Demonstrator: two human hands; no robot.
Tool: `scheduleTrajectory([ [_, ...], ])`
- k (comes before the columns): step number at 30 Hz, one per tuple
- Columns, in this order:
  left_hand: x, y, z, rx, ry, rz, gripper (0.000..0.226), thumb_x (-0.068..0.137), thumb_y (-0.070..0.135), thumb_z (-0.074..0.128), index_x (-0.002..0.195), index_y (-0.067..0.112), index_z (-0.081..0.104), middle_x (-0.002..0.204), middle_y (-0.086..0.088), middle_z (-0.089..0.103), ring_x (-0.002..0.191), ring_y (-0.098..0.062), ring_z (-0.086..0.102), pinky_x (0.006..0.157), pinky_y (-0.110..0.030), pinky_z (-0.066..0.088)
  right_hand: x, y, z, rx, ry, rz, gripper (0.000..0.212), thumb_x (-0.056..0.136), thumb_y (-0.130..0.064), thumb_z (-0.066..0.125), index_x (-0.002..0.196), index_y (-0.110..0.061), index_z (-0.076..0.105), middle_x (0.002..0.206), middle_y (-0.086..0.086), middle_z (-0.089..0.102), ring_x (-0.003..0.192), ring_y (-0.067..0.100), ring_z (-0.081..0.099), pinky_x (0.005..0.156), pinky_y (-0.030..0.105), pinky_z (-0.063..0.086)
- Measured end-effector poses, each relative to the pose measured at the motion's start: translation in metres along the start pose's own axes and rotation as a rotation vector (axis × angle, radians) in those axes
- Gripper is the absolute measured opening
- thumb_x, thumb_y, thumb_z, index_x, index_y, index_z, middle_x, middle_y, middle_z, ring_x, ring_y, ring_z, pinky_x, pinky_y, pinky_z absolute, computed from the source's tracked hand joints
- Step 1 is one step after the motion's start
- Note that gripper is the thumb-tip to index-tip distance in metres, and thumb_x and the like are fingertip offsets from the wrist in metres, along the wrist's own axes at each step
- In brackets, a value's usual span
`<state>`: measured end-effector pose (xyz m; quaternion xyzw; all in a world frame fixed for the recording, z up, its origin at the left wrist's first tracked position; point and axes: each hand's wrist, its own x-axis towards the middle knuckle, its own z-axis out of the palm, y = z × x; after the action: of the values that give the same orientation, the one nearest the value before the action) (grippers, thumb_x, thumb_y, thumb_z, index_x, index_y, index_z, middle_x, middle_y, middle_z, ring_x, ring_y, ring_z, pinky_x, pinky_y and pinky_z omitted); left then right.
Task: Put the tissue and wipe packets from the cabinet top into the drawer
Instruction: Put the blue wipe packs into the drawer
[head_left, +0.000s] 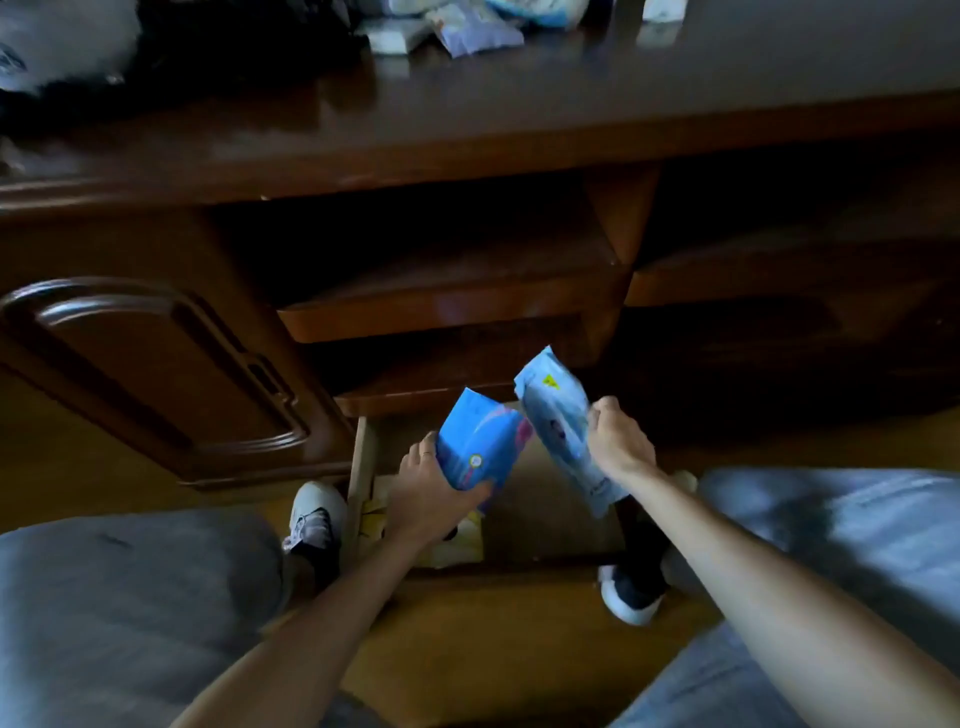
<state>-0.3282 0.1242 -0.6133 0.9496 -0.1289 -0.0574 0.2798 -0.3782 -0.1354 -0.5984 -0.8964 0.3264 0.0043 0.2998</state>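
My left hand (426, 493) grips a bright blue tissue packet (480, 441) from below, tilted over the open bottom drawer (361, 467). My right hand (618, 441) holds a pale blue wipe packet (558, 415) by its side, slanted above the same drawer. Yellow items (457, 540) lie on the drawer floor under my left hand. Several more packets (467, 26) rest at the far edge of the dark wooden cabinet top (519, 114).
A closed panelled cabinet door (156, 374) stands to the left of the drawer. Open dark shelves (441, 301) sit above it. My knees in grey trousers (130, 597) flank the drawer, and my shoes (314, 514) rest on the wooden floor.
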Motion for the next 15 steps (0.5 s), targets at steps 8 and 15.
scheduleTrajectory([
  [8,0.018,0.011,0.087,0.163,-0.308,-0.052,0.107,0.053,0.089,0.057,0.132,0.018,0.046,0.125,0.001,0.056,0.110,-0.024,0.061,0.081,-0.037,0.050,0.017,0.062,0.001,0.192,0.133,0.256,0.007,0.106,-0.026,0.038,0.105,-0.021,0.043,0.102,0.002,0.056,0.083,0.025,0.057,0.050,0.029,0.032],
  [15,0.012,0.021,0.140,0.765,-0.491,0.251,0.112,0.079,0.090,0.027,0.161,0.015,0.016,0.159,-0.012,0.035,0.142,-0.041,0.030,0.112,-0.063,0.008,0.017,0.074,0.020,0.267,0.085,0.223,0.012,0.109,-0.032,0.036,0.108,-0.022,0.042,0.106,0.003,0.059,0.086,0.019,0.059,0.057,0.029,0.046],
])
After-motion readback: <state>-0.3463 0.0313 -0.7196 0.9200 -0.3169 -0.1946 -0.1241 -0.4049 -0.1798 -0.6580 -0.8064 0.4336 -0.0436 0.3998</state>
